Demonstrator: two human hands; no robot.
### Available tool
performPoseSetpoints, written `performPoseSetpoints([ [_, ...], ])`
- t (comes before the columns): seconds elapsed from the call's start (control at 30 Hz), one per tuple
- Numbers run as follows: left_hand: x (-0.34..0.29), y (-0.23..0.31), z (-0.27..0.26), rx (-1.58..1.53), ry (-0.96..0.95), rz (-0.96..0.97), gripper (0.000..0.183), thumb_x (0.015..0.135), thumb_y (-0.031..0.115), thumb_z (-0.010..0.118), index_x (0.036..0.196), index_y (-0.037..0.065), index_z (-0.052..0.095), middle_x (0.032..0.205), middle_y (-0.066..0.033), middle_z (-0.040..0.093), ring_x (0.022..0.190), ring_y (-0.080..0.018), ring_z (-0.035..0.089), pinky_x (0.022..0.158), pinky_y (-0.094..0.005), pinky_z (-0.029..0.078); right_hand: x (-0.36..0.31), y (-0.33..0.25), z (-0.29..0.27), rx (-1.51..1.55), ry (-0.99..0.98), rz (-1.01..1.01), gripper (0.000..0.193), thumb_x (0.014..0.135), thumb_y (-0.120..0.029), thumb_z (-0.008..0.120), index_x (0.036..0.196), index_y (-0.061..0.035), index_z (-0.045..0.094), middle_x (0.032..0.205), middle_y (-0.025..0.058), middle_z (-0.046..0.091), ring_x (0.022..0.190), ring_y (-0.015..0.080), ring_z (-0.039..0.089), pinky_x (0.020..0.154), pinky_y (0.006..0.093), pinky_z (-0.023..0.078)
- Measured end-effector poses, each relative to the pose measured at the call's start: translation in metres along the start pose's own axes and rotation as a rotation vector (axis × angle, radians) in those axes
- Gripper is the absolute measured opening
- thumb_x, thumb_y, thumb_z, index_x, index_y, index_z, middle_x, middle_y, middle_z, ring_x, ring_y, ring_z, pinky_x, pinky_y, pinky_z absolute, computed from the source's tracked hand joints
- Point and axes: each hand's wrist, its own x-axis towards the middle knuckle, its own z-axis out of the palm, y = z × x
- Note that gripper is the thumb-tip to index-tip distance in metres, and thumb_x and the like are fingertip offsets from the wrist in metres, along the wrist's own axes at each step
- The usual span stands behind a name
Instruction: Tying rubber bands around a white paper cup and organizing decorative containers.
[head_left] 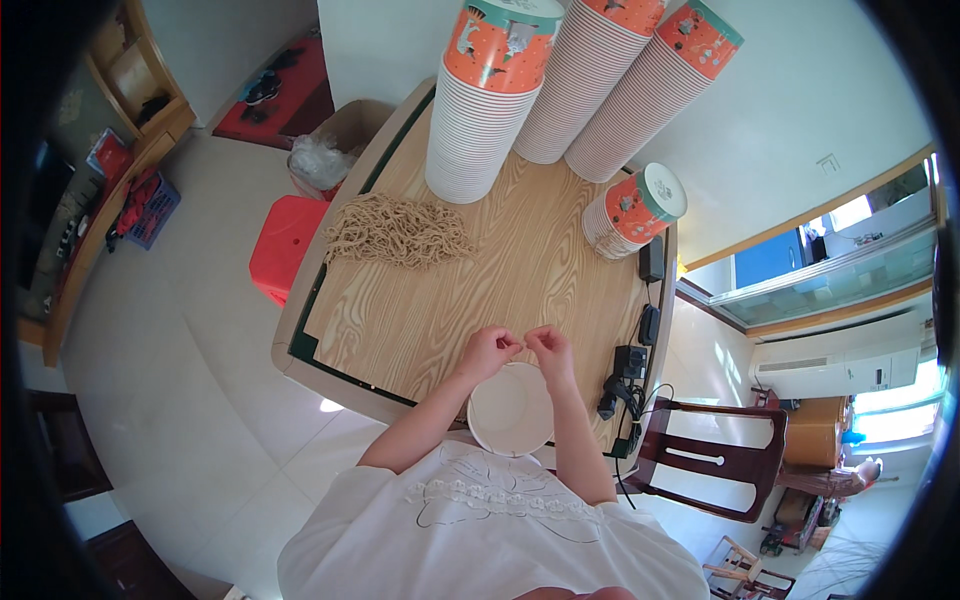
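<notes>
Hands low centre of frame: left hand (490, 350) and right hand (548, 347), fingertips pinched together over white paper bowl (510, 410); what they pinch, cannot tell. Cord pile (398, 230) upper left on table (420, 320).

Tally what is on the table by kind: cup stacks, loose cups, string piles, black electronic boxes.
Tall stacks of paper cups: 3 (first, second, third)
Short stack of cups lying on its side: 1
Single white cup by the left hand and right hand: 1
Pile of tan string loops: 1
Black boxes with cables: 3, first
Total: 9
</notes>
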Motion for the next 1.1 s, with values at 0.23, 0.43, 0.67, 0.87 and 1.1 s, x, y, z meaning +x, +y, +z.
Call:
performPoseSetpoints([
  [0.23,-0.005,0.007,-0.005,0.08,0.013,0.066,0.014,0.067,0.013,0.068,0.071,0.001,0.06,0.067,-0.0087,0.056,0.061,-0.0175,0.055,0.057,-0.0289,0.045,0.001,-0.014,0.0,-0.03,-0.013,-0.065,0.014,0.082,-0.017,0.056,0.081,-0.003,0.058,0.073,0.0031,0.06,0.064,0.0117,0.055,0.056,0.025,0.043],
  [0.43,-0.005,0.012,-0.003,0.135,0.013,0.067,0.014,0.067,0.012,0.068,0.071,0.001,0.06,0.069,-0.0097,0.056,0.063,-0.0196,0.056,0.058,-0.0299,0.045,-0.004,-0.023,0.002,-0.637,-0.123,0.046,0.032,0.084,-0.032,0.049,0.077,-0.0012,0.055,0.065,0.0158,0.055,0.061,0.0276,0.056,0.056,0.036,0.042],
  [0.67,-0.004,0.012,-0.004,0.101,0.012,0.068,0.014,0.066,0.012,0.068,0.071,0.002,0.06,0.069,-0.0095,0.057,0.063,-0.0193,0.056,0.058,-0.0297,0.045,-0.003,-0.011,0.0,-0.518,-0.139,-0.109,0.025,0.085,-0.024,0.048,0.078,0.0003,0.051,0.066,0.0172,0.052,0.063,0.029,0.053,0.056,0.0357,0.041],
  [0.87,-0.003,0.008,-0.009,0.144,-0.022,0.103,0.015,0.067,0.014,0.068,0.071,0.002,0.06,0.07,-0.0096,0.056,0.064,-0.0193,0.057,0.059,-0.0293,0.045,-0.005,-0.003,-0.007,-0.385,-0.208,-0.151,0.013,0.082,-0.012,0.052,0.077,-0.0001,0.051,0.065,0.0097,0.052,0.063,0.0155,0.051,0.055,0.0277,0.04],
  [1.1,-0.004,0.009,-0.01,0.156,-0.029,0.1,0.015,0.067,0.015,0.068,0.07,0.002,0.06,0.071,-0.0096,0.056,0.066,-0.0198,0.057,0.06,-0.0297,0.045,-0.01,-0.008,-0.005,-0.337,-0.119,-0.159,0.008,0.076,-0.008,0.06,0.075,-0.0011,0.055,0.064,0.0049,0.055,0.06,0.0109,0.05,0.056,0.0239,0.041],
])
